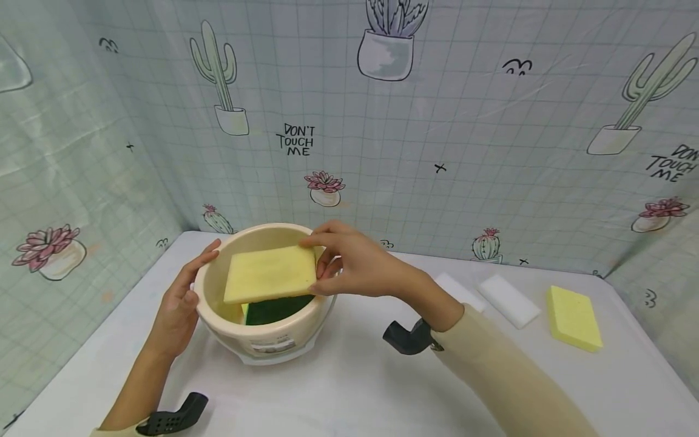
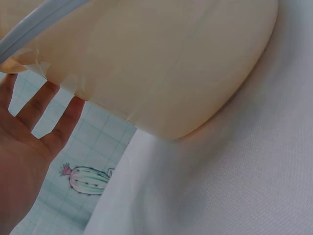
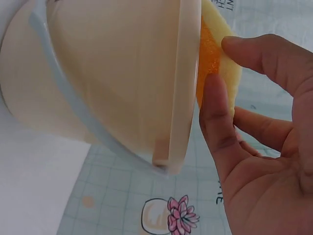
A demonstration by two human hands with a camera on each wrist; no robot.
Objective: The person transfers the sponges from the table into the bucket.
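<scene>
From my remote seat I see the left hand (image 1: 177, 309) with its fingers spread and fairly straight, resting against the near side of a cream bucket (image 1: 308, 328), close under its rim; the left-wrist camera shows the fingertips touching there, gaps between them. The right hand (image 1: 355, 264) pinches one short end of a flat yellow sponge (image 1: 270, 273) between thumb and fingers. I see that sponge slightly tilted over the bucket's opening, between the two hands, its free end pointing toward the left hand. The right-wrist view gives me an orange patch beside the yellow, below the fingertips, though I cannot tell whether it belongs to the same sponge. Under the held sponge, inside the bucket, I make out a dark green pad (image 1: 278, 309). The bucket's pale handle (image 1: 273, 359) hangs down on the side nearest the person. Out beyond the right hand's wrist, on the white table (image 1: 355, 382), I have two white blocks (image 1: 509, 300) and, farthest right, another yellow sponge (image 1: 574, 318) lying well apart from both hands.
</scene>
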